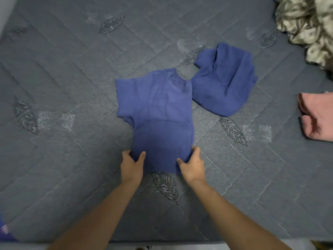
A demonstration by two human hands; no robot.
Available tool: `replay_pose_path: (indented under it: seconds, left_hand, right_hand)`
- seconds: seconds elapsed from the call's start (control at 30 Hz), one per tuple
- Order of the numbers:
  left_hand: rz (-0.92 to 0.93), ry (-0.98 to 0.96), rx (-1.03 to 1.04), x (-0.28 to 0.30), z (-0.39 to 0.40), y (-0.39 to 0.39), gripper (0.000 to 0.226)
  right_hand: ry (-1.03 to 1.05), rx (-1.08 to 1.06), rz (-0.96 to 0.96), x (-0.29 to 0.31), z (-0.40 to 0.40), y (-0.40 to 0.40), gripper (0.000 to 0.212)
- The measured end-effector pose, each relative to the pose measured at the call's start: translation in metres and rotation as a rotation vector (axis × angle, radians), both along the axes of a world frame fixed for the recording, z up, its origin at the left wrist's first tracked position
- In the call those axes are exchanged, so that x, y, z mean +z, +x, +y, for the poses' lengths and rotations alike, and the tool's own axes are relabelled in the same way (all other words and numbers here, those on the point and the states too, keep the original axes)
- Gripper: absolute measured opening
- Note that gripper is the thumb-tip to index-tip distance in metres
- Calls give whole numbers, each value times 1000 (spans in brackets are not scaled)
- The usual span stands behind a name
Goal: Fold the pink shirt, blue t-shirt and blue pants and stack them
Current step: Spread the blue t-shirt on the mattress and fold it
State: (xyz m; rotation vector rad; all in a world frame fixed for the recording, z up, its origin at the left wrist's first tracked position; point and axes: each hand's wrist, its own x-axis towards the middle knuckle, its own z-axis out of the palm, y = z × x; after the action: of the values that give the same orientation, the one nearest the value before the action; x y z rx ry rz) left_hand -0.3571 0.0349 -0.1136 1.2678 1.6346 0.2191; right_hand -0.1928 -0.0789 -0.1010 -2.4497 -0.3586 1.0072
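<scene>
The blue t-shirt (156, 114) lies flat on the grey quilted mattress (72, 78), its right side folded in and its left sleeve spread out. My left hand (132, 164) pinches its bottom left corner. At the bottom right corner, my right hand (192, 164) pinches the hem. The blue pants (225, 82) lie crumpled just beyond the t-shirt to the right. The pink shirt (317, 118) lies folded at the right edge of the view, partly cut off.
A crumpled patterned beige and green cloth (306, 27) sits in the far right corner. The mattress front edge (162, 242) runs below my forearms. A purple object (5, 231) shows at the bottom left corner.
</scene>
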Motion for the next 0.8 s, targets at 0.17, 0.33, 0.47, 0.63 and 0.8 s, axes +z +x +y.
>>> replay_pose_path:
  seconds: [0.17,0.33,0.47,0.63,0.8]
  left_hand:
    - [20,-81,-109,-3,9,-14,28]
    - [10,-149,-69,14,-41,-40,21]
    - [13,-252,-28,25,-101,-77,23]
    - [-42,-239,44,49,-132,-88,18]
    - [-221,-59,165,73,-89,-52,27]
  right_hand:
    - [110,-109,119,4,-11,9,36]
    - [36,-93,189,11,-49,-4,26]
    - [29,-109,229,27,-104,-31,27]
    - [141,-277,312,45,-141,-49,35]
    - [360,-426,373,64,-96,-28,32]
